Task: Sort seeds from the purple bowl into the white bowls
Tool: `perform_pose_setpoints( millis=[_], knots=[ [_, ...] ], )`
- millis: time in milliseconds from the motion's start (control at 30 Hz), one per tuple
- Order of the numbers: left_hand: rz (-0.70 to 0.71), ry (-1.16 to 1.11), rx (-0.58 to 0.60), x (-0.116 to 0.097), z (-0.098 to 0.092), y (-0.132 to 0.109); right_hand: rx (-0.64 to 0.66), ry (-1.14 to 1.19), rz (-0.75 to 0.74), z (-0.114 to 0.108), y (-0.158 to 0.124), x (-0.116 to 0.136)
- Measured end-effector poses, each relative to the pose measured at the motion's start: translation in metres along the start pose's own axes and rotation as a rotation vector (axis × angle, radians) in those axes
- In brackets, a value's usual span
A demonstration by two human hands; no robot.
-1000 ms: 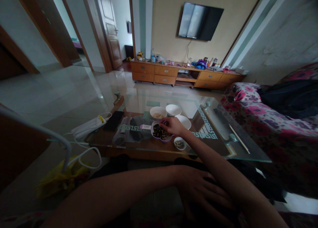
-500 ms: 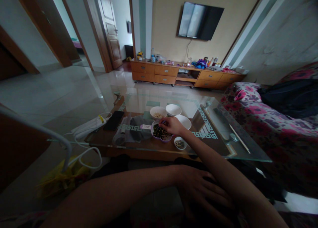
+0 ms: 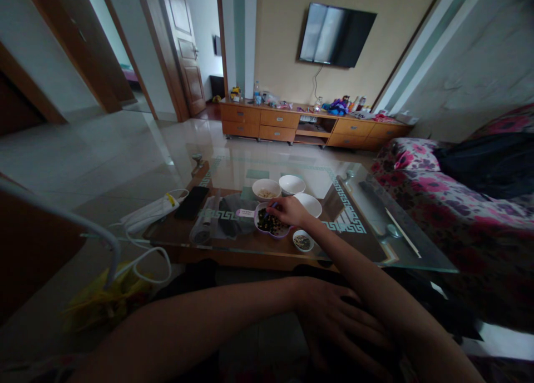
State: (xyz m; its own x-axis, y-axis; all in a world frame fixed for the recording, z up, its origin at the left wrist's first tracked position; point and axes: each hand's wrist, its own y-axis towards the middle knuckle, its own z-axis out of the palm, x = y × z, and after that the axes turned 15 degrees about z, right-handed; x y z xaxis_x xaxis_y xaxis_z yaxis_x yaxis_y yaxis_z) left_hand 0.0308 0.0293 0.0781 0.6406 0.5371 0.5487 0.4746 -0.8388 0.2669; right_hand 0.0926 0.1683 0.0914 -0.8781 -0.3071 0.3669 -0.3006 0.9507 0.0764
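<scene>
Right hand (image 3: 292, 212) over purple dish (image 3: 269, 223) | fingers (image 3: 276, 204) pinched together | left hand (image 3: 334, 327) low, fingers spread

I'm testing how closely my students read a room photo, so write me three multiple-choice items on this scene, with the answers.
1. Where is the small white bowl of dark bits?
A. On the wooden cabinet
B. Just in front of the purple-rimmed dish, on the person's side
C. On the floral sofa

2. How many white bowls and plates stand on the glass-topped table?
A. Two
B. Three
C. Four

3. What is the right hand doing?
A. Held over the purple-rimmed dish
B. Holding a phone
C. Resting on the sofa

1: B, it sits nearer the person than the dish does.
2: C, the small bowl, a bowl of pale bits, another bowl and a plate.
3: A, its fingertips reach down at the dish's far side.
</scene>
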Motion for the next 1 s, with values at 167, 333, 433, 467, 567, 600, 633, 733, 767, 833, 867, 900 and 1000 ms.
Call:
perform_pose_setpoints(
  millis=[167,333,433,467,567,600,633,733,767,833,867,900,1000],
  knots=[
    [0.004,0.04,-0.017,0.0,0.0,0.0,0.008,0.015,-0.002,-0.002,-0.001,0.002],
    [0.011,0.007,0.011,0.001,0.001,0.0,-0.004,0.004,-0.011,-0.002,-0.001,0.004],
    [0.017,0.013,0.026,0.0,0.0,0.0,-0.042,0.021,-0.013,-0.004,-0.001,0.003],
    [0.014,0.021,0.024,0.0,0.0,0.0,-0.058,0.029,-0.008,-0.006,-0.001,0.002],
    [0.009,0.043,0.015,-0.001,-0.002,-0.001,-0.129,0.066,0.028,-0.014,-0.002,-0.005],
    [0.009,0.047,0.011,-0.001,-0.003,0.0,-0.158,0.078,0.044,-0.018,-0.003,-0.009],
    [0.007,0.049,0.01,-0.001,-0.003,0.0,-0.189,0.087,0.062,-0.022,-0.004,-0.013],
    [-0.009,0.039,0.015,-0.002,-0.005,0.003,-0.274,0.09,0.152,-0.035,-0.007,-0.028],
    [-0.019,0.032,0.028,-0.002,-0.006,0.005,-0.297,0.078,0.195,-0.039,-0.009,-0.033],
    [-0.044,0.021,0.076,-0.005,-0.01,0.008,-0.33,0.034,0.29,-0.047,-0.012,-0.044],
    [-0.061,0.022,0.098,-0.006,-0.012,0.01,-0.338,0.004,0.334,-0.051,-0.014,-0.048],
    [-0.087,0.024,0.116,-0.009,-0.015,0.011,-0.339,-0.028,0.373,-0.053,-0.016,-0.052],
    [-0.187,0.027,0.122,-0.016,-0.023,0.011,-0.298,-0.121,0.447,-0.057,-0.021,-0.059]
  ],
)
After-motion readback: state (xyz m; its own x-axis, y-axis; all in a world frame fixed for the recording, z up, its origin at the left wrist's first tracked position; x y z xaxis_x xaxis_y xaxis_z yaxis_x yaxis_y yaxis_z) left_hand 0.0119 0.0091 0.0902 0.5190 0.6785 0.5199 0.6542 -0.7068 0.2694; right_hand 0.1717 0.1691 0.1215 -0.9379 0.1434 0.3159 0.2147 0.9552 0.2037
